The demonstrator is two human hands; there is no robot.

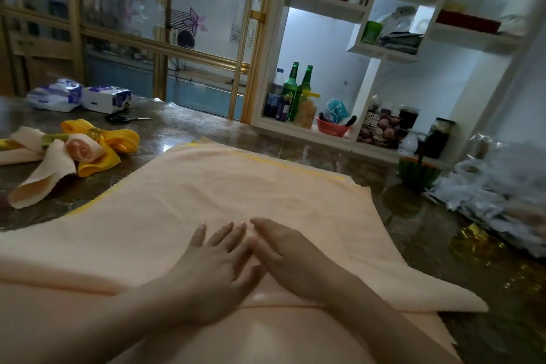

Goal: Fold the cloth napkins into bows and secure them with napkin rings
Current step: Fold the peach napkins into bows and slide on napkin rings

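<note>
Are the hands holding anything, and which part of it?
Nothing is held. The left hand and the right hand lie flat, fingers straight, on the peach napkin.

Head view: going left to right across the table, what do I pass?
From the left: finished napkin bows → left hand → right hand, both flat on the spread peach cloth → striped green melon → heap of plastic bags.
</note>
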